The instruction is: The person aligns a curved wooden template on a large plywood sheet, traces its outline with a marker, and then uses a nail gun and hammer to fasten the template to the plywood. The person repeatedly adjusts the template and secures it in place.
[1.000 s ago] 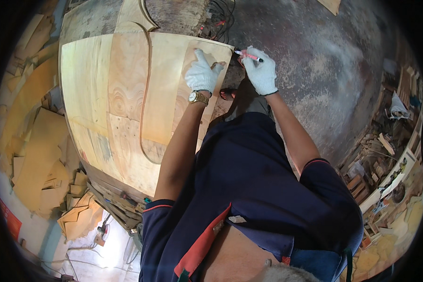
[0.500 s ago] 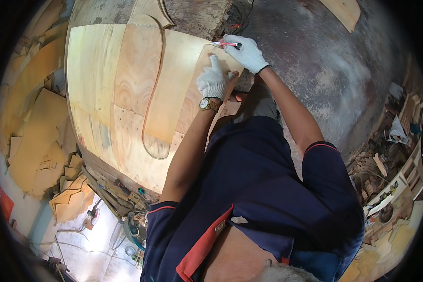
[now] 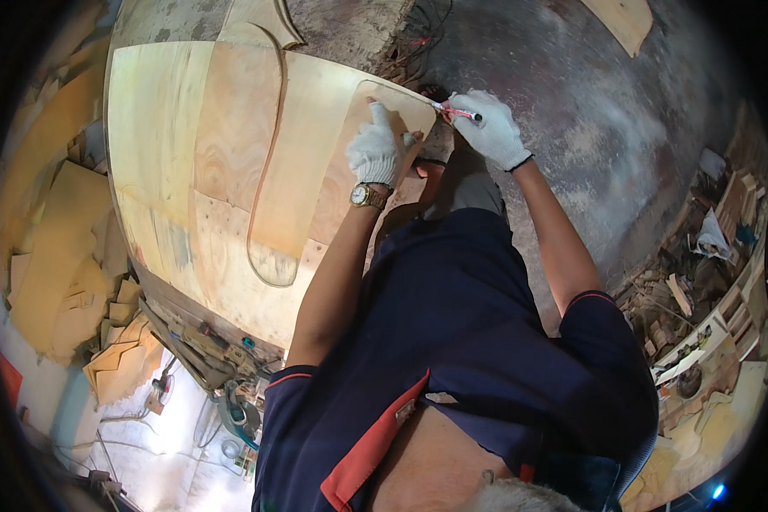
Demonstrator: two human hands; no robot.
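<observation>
No lettering or numbers can be read.

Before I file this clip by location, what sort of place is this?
Probably a woodworking shop: a broad, pale wooden sheet lies under the gloved left hand, thin flat pieces are piled at the left, and wood scraps clutter the right.

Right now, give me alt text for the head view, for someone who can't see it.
A gloved right hand holds a red marker near a corner of a large wooden board; the gloved left hand rests on the board. Wood scraps lie to both sides.
</observation>
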